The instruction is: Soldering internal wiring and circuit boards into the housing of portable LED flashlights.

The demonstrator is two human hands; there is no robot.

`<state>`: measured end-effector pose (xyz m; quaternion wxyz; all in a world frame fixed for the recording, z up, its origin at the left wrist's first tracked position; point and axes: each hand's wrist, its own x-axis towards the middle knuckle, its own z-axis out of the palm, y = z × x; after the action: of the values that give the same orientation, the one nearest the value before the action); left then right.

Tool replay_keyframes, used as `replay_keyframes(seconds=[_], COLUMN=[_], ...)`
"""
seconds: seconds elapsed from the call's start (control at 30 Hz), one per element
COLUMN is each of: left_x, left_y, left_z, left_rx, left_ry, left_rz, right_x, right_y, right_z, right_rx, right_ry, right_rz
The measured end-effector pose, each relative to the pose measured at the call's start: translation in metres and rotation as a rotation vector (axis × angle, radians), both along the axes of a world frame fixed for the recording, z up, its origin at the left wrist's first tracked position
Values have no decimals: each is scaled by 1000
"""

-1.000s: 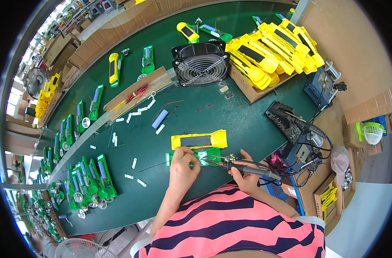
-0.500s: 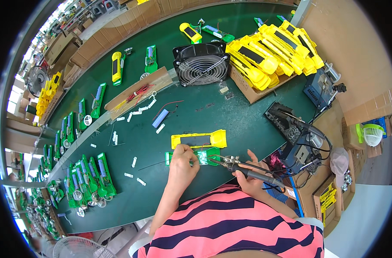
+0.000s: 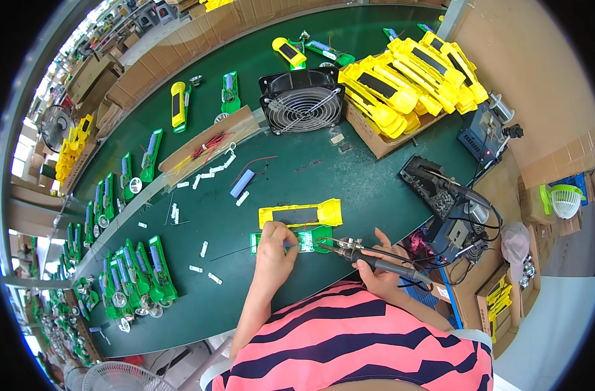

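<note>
My left hand (image 3: 275, 258) is closed in a pinch over a green plastic lamp housing (image 3: 322, 233); what its fingertips hold is hidden. A small pale circuit board (image 3: 305, 242) shows in that housing, just right of the fingers. Directly behind lies a yellow lamp housing (image 3: 330, 212) with a dark panel, and a bit of red wire shows between the two. My right hand (image 3: 379, 277) grips a soldering iron (image 3: 388, 265) with a dark handle. The iron's tip points left, at the right part of the green housing; whether it touches cannot be made out.
A black fan (image 3: 304, 107) stands behind, beside a carton heaped with yellow housings (image 3: 382, 88). The iron's stand (image 3: 434, 186) and blue soldering stations (image 3: 483, 137) are at right. Left lie green housings with blue batteries (image 3: 137, 270), white strips and a loose battery (image 3: 242, 183). A cardboard tray (image 3: 209, 143) holds wires.
The whole view has shifted slightly. Both hands keep nearly the same places: the left pinching over the green housing, the right holding the soldering iron.
</note>
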<state>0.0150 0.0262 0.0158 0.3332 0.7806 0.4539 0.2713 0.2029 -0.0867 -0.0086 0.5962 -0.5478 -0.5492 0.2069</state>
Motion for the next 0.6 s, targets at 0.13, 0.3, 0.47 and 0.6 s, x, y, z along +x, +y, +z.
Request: replay_keyframes(seconds=[0.13, 0.3, 0.47, 0.6], left_x=[1, -2, -11, -8], left_y=[1, 0, -14, -13], left_z=[0, 5, -3, -4], left_rx=[-14, -53, -68, 31], left_ry=[-7, -54, -193, -164], left_rz=[-5, -15, 110, 85], right_x=[1, 1, 0, -2], right_y=[0, 1, 1, 4], right_z=[0, 1, -2, 0], right_rx=[-15, 8, -3, 10], right_ry=[8, -5, -7, -2], right_rz=[0, 3, -3, 1])
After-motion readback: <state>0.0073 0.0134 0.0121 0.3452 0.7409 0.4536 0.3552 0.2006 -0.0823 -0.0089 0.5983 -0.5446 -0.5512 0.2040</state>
